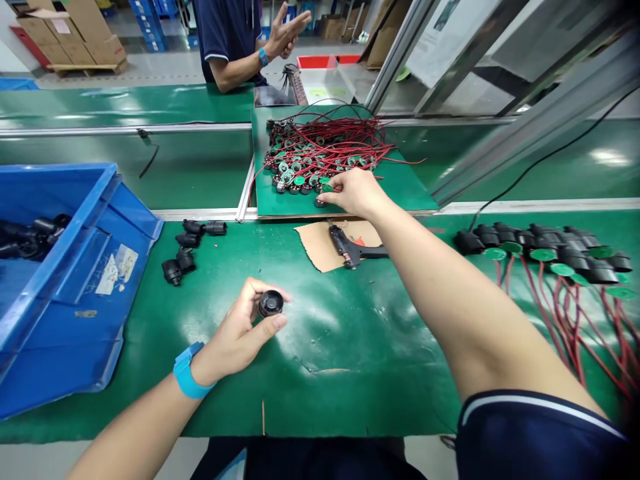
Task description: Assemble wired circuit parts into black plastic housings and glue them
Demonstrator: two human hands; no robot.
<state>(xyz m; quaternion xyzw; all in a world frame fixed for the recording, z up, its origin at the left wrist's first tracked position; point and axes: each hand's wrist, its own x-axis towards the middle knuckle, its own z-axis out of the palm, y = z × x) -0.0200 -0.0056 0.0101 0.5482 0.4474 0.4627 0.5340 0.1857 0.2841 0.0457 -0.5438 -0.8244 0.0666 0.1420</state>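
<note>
Between the thumb and fingers of my left hand (245, 327) is a black round plastic housing (271, 303), its hollow end facing up. My right hand (357, 192) reaches to the near edge of a raised green board (415, 193). Its thumb and forefinger pinch a small green-topped round part (327, 189) beside a pile of similar parts with red wires (340, 147). Below that hand, a black glue gun (345, 245) lies on a torn piece of cardboard (313, 248).
A blue bin (107, 267) with black housings stands at the left, several loose black housings (186, 260) beside it. On the right lie rows of black housings (530, 237) with green discs and red wires. Across the bench a person (227, 40) stands, hands together.
</note>
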